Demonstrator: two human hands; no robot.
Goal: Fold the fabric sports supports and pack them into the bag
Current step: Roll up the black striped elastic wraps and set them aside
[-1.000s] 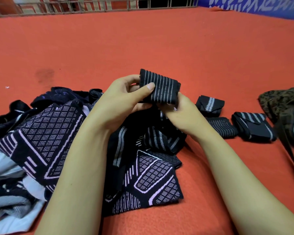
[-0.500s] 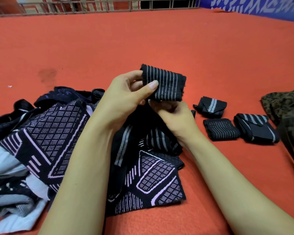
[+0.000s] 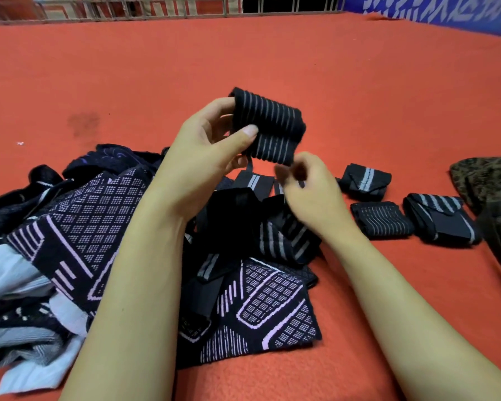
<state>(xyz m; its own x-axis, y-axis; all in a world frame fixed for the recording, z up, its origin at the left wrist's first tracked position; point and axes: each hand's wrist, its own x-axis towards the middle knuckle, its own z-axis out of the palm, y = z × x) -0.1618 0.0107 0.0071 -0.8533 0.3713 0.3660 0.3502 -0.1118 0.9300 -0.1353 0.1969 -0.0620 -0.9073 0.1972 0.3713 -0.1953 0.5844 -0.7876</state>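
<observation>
My left hand (image 3: 203, 157) grips a folded black support with grey stripes (image 3: 272, 125), thumb on its front, held up above the red carpet (image 3: 301, 53). A short strap end hangs below it. My right hand (image 3: 310, 192) is just under the support's lower right corner, blurred, fingers curled together; whether it pinches anything is unclear. Three folded supports lie to the right: one (image 3: 365, 180) behind, two (image 3: 381, 218) (image 3: 440, 218) side by side. The dark patterned bag (image 3: 486, 178) lies at the right edge.
A heap of unfolded black, purple-patterned and white supports (image 3: 78, 227) spreads across the left and under my forearms. A metal railing (image 3: 156, 10) and a blue banner (image 3: 446, 10) border the carpet at the far side.
My left hand has lifted the striped support slightly higher. My right hand has come off its lower edge and dropped just below it.
</observation>
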